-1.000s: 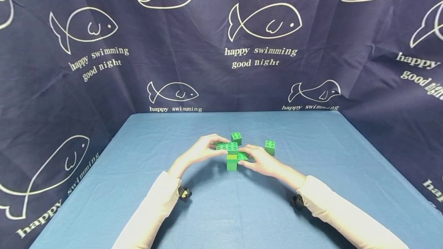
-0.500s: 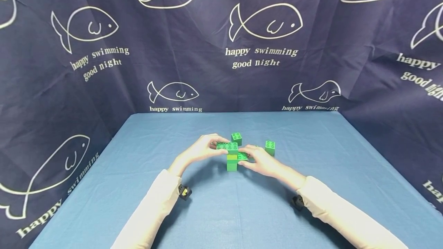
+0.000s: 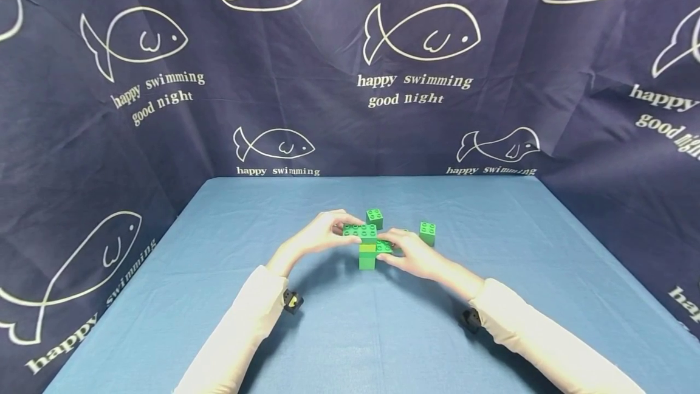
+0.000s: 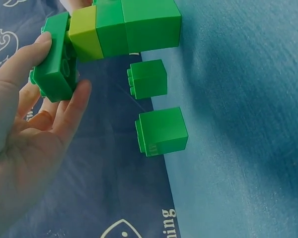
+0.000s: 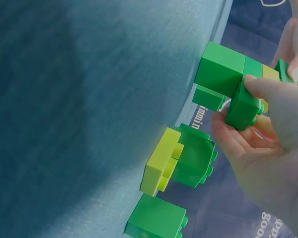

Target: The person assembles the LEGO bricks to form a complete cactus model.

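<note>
A small tower of toy building bricks stands mid-table. Its tall green bottom brick [image 3: 367, 262] carries a green brick [image 5: 242, 110] that juts out to the right, a yellow-green brick [image 4: 85, 33] above that, and a long green top brick [image 3: 361, 233] that overhangs to the left. My left hand [image 3: 324, 234] grips the overhanging end of the top brick, thumb on the near side and fingers on the far side. On the other side, my right hand [image 3: 414, 252] pinches the jutting brick between thumb and fingers. Its fingers hide part of that brick in the head view.
Behind the tower stands a loose green brick [image 3: 374, 219], with another green brick [image 3: 428, 233] farther right. The right wrist view also shows a flat yellow-green brick [image 5: 158, 166] beside a green brick [image 5: 194, 156]. A printed dark curtain [image 3: 339, 102] hangs behind the blue table [image 3: 361, 333].
</note>
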A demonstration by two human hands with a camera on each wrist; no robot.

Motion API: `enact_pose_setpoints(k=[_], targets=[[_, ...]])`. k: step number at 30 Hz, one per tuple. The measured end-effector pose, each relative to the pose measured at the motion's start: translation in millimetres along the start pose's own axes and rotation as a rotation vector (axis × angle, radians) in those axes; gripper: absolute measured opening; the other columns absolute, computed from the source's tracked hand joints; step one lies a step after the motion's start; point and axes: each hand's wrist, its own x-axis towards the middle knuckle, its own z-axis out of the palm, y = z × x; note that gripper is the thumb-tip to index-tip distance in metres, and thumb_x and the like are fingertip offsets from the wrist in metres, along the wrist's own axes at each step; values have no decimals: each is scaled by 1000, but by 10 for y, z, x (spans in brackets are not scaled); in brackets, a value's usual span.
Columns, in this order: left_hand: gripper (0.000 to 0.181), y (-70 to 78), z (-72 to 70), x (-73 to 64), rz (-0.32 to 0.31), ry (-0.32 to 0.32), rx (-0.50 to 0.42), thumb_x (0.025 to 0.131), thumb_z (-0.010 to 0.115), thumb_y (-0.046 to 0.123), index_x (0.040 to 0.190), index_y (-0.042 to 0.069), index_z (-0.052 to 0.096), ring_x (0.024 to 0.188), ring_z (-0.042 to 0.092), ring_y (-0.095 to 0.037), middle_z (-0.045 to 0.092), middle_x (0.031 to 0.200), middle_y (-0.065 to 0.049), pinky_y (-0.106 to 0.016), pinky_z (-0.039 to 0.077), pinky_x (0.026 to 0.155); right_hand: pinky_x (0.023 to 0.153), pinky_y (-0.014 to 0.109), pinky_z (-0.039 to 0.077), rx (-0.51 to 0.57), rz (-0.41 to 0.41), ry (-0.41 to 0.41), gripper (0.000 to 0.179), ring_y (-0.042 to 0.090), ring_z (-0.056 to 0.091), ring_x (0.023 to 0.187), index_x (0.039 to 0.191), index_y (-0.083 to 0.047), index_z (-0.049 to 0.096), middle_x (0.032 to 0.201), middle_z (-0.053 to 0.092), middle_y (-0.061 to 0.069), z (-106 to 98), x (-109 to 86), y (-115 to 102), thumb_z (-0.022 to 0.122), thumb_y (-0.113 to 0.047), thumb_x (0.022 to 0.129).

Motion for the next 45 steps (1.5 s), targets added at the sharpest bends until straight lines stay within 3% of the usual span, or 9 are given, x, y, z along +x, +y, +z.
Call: enact_pose_setpoints(k=[14,22,32,40,45], targets=[[36,-10,-23,7,-12,-3,-6,83,72,24,117,12,65,92,62,-15,64,104,-2,-24,51,85,74,30,52,3,-1,14,36,15,60,81,115,1,62,101,65,9,-2,-3,-22,69,-17,84],[36,-20,37,-17,24,17,-7,83,72,21,117,9,65,92,64,-18,60,97,-4,-22,52,84,72,28,51,6,0,17,34,14,58,80,114,0,62,100,65,7,7,-14,-27,70,-16,84],[35,36,-1,7,116,14,122,83,71,19,116,9,66,80,57,-10,53,84,-2,-18,52,75,73,30,52,-1,3,22,36,15,59,80,115,1,62,101,65,10,8,3,-12,69,-17,85],[34,25,16,20,115,-1,172,84,70,20,116,11,66,71,49,-5,49,81,0,-18,49,66,73,30,52,5,-1,23,37,15,60,81,115,2,62,102,66,10,-1,-2,-15,70,-17,84],[35,-1,38,6,119,15,169,83,71,20,117,13,66,71,51,-6,49,82,0,-18,49,67,73,32,53,11,0,29,37,14,59,80,115,1,62,99,66,9,5,-4,-11,70,-17,84]])
